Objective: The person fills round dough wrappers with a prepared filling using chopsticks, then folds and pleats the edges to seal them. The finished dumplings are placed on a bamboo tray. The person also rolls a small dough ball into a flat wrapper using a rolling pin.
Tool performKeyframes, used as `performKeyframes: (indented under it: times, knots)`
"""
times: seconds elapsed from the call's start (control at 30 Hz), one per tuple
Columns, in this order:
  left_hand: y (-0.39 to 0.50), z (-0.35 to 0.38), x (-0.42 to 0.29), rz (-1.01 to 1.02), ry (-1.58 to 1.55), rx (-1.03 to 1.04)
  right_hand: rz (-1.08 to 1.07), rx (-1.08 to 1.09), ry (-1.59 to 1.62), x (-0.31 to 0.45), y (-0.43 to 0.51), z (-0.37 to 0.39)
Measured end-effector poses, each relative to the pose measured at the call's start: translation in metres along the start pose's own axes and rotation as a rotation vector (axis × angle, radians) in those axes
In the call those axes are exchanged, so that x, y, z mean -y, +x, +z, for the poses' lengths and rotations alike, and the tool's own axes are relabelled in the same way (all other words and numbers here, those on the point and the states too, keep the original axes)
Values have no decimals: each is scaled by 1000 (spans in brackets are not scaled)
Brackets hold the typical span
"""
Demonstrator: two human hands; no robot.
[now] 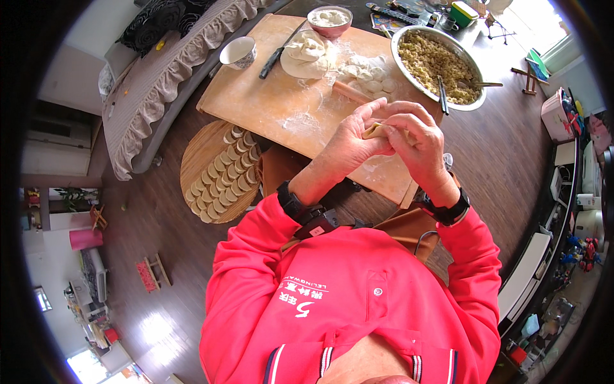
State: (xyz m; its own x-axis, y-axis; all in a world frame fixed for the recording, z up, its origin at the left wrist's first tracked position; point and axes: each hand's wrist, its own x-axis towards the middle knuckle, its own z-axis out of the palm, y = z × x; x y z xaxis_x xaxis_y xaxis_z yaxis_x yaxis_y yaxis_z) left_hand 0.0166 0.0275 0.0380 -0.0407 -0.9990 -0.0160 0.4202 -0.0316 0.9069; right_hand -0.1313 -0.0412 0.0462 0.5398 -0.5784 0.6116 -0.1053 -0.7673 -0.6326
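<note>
My left hand (352, 137) and my right hand (418, 137) meet over the near right part of a floured wooden board (240, 91). Between them is a dumpling (375, 130), its wrapper partly hidden by my fingers; both hands grip it, and whether it is sealed cannot be told. Just beyond my hands lies a rolling pin (351, 91), partly covered. Several dough pieces and wrappers (367, 74) are spread behind it. Beyond my right hand, a large metal basin (395, 50) holds chopped filling (431, 60), with chopsticks or a similar dark utensil (442, 96) at its rim.
Rows of folded dumplings (225, 173) cover much of a round wooden tray (192, 158) at left. On the board are a dough mass (307, 57), a black-handled knife (272, 62), a white cup (238, 53) and a bowl of flour (331, 31). A ruffled sofa cover (163, 91) borders the left.
</note>
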Motion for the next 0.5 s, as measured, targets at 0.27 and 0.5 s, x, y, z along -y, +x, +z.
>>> performKeyframes:
  times: [0.27, 0.5]
  knots:
    - [2, -6, 7, 37, -225, -146, 512, -153, 447, -11, -20, 1]
    - [14, -5, 26, 44, -307, -190, 698, -238, 796, -25, -37, 25]
